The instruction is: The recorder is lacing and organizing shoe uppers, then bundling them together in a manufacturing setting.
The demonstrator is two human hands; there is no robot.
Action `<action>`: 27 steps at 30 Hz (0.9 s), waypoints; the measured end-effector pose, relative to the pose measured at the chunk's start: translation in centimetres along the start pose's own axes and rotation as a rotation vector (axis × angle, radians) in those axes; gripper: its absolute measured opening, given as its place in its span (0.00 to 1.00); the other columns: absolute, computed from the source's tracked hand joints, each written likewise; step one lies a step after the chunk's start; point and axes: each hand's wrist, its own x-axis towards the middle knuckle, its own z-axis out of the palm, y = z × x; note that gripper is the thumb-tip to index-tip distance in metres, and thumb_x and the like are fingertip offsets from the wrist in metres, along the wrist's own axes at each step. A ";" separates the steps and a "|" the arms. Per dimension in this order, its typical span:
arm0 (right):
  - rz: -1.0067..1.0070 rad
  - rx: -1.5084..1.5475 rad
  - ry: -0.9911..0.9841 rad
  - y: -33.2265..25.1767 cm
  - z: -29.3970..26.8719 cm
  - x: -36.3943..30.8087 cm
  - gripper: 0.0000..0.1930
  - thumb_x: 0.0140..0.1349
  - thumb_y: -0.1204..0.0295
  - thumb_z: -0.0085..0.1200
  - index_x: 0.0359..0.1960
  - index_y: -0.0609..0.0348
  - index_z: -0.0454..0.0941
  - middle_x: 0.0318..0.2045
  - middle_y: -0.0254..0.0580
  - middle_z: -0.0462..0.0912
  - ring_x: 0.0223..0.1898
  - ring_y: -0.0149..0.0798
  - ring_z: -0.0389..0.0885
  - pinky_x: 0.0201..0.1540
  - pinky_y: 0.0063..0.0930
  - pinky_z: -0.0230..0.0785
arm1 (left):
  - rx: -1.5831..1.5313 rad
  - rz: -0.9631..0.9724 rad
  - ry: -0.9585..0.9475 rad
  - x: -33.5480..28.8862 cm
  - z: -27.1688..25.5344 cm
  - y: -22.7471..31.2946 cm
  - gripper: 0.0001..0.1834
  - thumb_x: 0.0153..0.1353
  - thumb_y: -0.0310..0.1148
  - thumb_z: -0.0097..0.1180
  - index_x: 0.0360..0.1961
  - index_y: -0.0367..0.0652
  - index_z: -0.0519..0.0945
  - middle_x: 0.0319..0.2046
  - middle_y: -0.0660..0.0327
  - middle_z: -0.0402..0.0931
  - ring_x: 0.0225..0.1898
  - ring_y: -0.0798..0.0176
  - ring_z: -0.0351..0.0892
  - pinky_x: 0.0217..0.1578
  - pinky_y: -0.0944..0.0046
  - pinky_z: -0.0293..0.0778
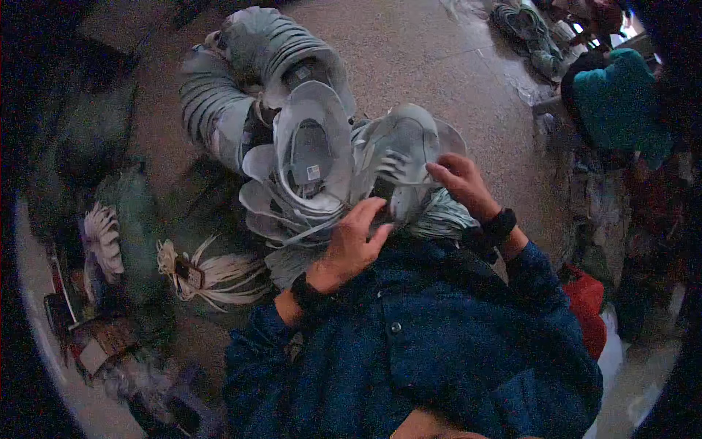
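1. We see both hands working on one grey shoe upper (401, 157) with white laces, held up in front of the chest, just over the person's dark blue jacket (424, 344).
2. The left hand (355, 245) is closed around the lower edge of this upper, with the fingers curled on it near the lace area.
3. The right hand (462, 183) holds the right side of the same upper; its fingers are bent and press on the material, the thumb pointing toward the laces.
4. Each wrist has a dark band.
5. Just to the left of the held upper we see a stack of grey uppers (307, 168), nested one into another; it touches the held one.
6. Behind it, on the speckled floor (439, 58), two long curved rows of nested uppers (241, 80) lie side by side.
7. On the left, bundles of white laces (212, 274) lie on the floor, well apart from the hands.
8. On the right, we see a teal cloth item (621, 102) and a red item (585, 304) near the right sleeve.
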 end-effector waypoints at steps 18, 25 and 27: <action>0.240 0.434 -0.218 1.8 2.9 -0.2 0.17 0.62 0.64 0.57 0.47 0.62 0.78 0.39 0.36 0.83 0.37 0.35 0.80 0.39 0.27 0.73 | -1.706 -0.645 0.194 0.5 1.6 -0.2 0.21 0.63 0.31 0.53 0.57 0.40 0.70 0.52 0.59 0.73 0.54 0.58 0.72 0.57 0.53 0.68; -0.211 -0.655 0.093 -1.0 -0.4 -3.1 0.13 0.61 0.63 0.57 0.31 0.61 0.75 0.22 0.45 0.78 0.24 0.45 0.77 0.28 0.38 0.68 | -1.834 -0.592 0.164 1.8 3.6 -0.9 0.22 0.60 0.31 0.56 0.56 0.39 0.70 0.54 0.55 0.73 0.56 0.54 0.71 0.62 0.52 0.63; -0.287 -0.740 0.205 -2.6 -0.5 -4.7 0.14 0.62 0.63 0.57 0.28 0.61 0.72 0.19 0.47 0.75 0.23 0.48 0.75 0.28 0.39 0.66 | -1.807 -0.596 0.170 2.3 4.2 -1.0 0.21 0.60 0.30 0.56 0.55 0.39 0.71 0.53 0.56 0.73 0.56 0.54 0.71 0.61 0.52 0.63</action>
